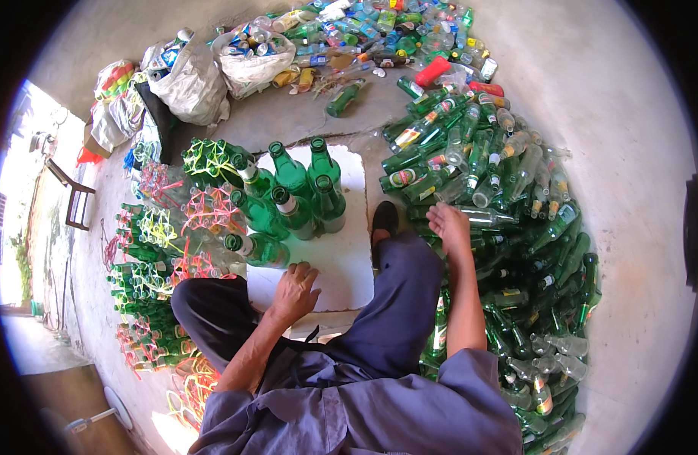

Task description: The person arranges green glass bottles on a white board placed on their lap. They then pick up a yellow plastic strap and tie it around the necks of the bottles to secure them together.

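Observation:
Several upright green glass bottles (292,193) stand grouped on a white board (322,280) in front of me. My left hand (294,292) is at the board's near left part, just below the nearest bottle, its fingers loosely bent and apart with nothing in them. My right hand (449,224) is over the edge of a big heap of loose glass bottles (516,296) on the right, fingers extended and holding nothing; I cannot tell whether it touches one. My shoe (385,218) rests between the board and the heap.
Upright bottles tied with coloured plastic straps (152,273) line the left, with loose straps (193,387) nearer me. Sacks (190,91) of cans and a mound of mixed bottles (387,30) lie at the back. A wooden chair (76,199) is at the far left; a wall bounds the right.

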The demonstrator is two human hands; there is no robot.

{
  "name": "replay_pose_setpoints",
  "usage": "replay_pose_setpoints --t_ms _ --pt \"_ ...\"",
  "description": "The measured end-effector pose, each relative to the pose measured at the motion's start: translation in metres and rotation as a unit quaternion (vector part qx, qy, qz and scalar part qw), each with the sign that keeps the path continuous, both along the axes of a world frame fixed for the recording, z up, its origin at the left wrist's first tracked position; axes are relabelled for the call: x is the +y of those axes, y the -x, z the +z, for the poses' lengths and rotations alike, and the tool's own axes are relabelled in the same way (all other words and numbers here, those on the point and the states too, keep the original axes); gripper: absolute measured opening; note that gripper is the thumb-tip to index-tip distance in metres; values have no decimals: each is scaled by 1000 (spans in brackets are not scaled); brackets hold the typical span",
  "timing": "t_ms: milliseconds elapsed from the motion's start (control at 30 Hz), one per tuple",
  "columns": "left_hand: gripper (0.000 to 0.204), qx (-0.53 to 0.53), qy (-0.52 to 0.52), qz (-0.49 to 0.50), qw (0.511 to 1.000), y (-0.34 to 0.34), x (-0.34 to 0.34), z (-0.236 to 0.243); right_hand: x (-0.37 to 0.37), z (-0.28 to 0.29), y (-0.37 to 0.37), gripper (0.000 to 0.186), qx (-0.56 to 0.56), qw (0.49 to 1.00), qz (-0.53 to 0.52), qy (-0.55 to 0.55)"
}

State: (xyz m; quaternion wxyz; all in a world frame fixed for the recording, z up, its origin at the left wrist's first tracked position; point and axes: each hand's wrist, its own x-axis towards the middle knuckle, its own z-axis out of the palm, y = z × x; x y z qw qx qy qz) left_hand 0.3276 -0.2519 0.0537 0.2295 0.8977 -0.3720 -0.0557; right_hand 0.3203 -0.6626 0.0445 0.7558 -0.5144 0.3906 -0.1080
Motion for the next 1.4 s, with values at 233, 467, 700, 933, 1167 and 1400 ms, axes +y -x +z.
replay_pose_setpoints --t_ms 233,467,700,933,1167,1400 --pt "55 -7 -30 30 999 3 -11 6 -5 -124 -22 22 61 998 14 -12" --pt "54 37 -50 60 996 3 -21 4 -24 -170 -71 29 107 992 -36 58" --pt "44 59 -26 74 995 -4 -28 2 -61 -215 -107 36 202 972 -65 97" --pt "31 68 -21 94 993 -13 -35 -5 -64 -226 -138 41 205 971 -105 71" --pt "30 82 -22 112 990 -13 -36 -9 -61 -210 -147 48 188 977 -102 -26" --pt "26 84 -2 111 990 -15 -37 -8 -52 -211 -125 40 41 978 -87 -187"
